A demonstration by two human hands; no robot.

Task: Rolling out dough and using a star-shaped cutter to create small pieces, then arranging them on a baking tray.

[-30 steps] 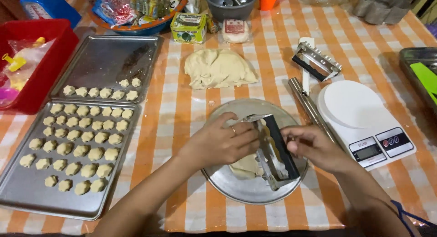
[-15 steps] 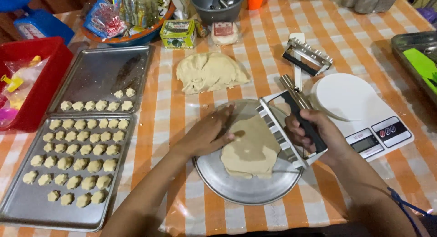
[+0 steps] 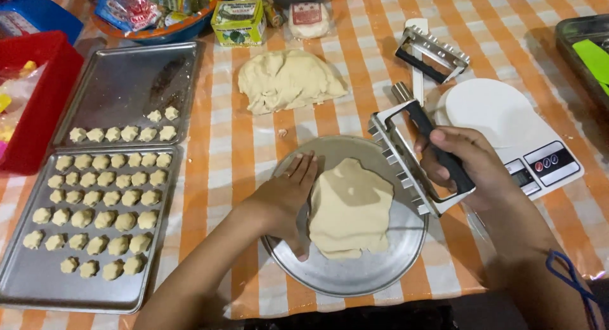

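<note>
A flattened sheet of pale dough (image 3: 351,208) lies on a round metal plate (image 3: 387,276). My left hand (image 3: 285,195) rests on the plate's left side, fingers touching the dough's edge. My right hand (image 3: 472,166) grips the black handle of a metal multi-wheel dough cutter (image 3: 406,155), held tilted just above the plate's right rim. A large lump of dough (image 3: 288,79) sits on the checked cloth beyond the plate.
Two metal baking trays (image 3: 120,83) (image 3: 38,285) at left hold several small shaped dough pieces (image 3: 104,203). A white kitchen scale (image 3: 507,130) stands at right, a second cutter (image 3: 434,51) behind it. A red bin (image 3: 38,95) and small packages (image 3: 240,20) lie at the back.
My right hand lifted the cutter off the dough and swung it to the plate's right rim. The dough sheet now lies uncovered, with my left hand steadying its edge.
</note>
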